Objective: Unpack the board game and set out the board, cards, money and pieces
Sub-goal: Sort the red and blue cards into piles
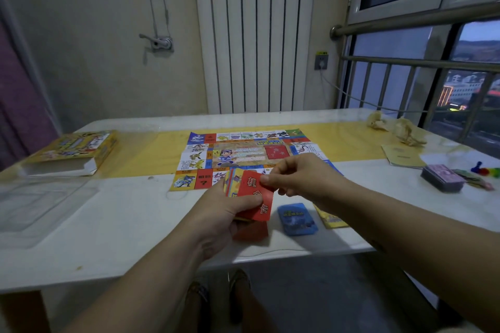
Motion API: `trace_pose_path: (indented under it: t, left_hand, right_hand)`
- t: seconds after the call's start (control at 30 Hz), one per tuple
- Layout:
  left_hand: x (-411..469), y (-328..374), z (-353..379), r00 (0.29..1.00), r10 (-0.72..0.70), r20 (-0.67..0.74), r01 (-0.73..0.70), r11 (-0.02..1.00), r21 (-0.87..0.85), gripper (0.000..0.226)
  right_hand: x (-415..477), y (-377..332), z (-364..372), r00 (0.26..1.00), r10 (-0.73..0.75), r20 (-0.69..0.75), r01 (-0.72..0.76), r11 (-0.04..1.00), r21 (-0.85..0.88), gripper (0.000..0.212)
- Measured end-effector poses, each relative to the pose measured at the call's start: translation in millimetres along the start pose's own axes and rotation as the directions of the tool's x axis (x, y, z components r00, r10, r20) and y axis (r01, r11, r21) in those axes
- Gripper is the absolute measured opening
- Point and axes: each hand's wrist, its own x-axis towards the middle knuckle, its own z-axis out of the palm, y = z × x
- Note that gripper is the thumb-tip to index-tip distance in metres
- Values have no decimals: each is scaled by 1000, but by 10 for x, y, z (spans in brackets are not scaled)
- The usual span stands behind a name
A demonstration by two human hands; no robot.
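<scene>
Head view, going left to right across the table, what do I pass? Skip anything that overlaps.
From the left: yellow game box → held red cards → blue card deck → yellow cards → booklet → dark card stack → coloured pieces.

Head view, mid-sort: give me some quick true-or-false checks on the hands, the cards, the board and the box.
1. The left hand holds a stack of cards. True.
2. The right hand pinches the top red card of that stack. True.
3. The game board is folded inside the box. False: it lies unfolded on the table.
4. The blue card pile lies on the board. False: it lies on the table, nearer the person.
5. The yellow game box is at the table's right. False: it is at the left.
</scene>
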Motion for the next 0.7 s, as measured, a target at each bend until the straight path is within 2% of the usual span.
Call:
trace_pose_path:
  t: [0.2, 0.4, 0.53, 0.63, 0.7]
  left_hand:
    - [-59, 11, -161, 1000, -19, -14, 17, 994, -109, 20]
    - [-60, 14, -243, 997, 42, -67, -46, 997, -60, 32]
    - [-54, 13, -254, 992, 40, -118, -47, 997, -61, 28]
    - [-51, 99, -330, 987, -11, -163, -16, 987, -162, 15]
    - [-36, 181, -425, 981, -65, -185, 12, 962, -273, 18]
  right_hand:
    - [70, -17, 35, 997, 51, 65, -53, 998, 25, 11]
    - [110, -20, 74, 995, 58, 80, -67, 991, 112, 6]
    - [127, -37, 88, 998, 13, 61, -15, 999, 35, 7]
    - [152, -40, 95, 999, 23, 25, -23, 999, 31, 5]
    - [159, -19, 110, 998, 36, 51, -35, 999, -30, 9]
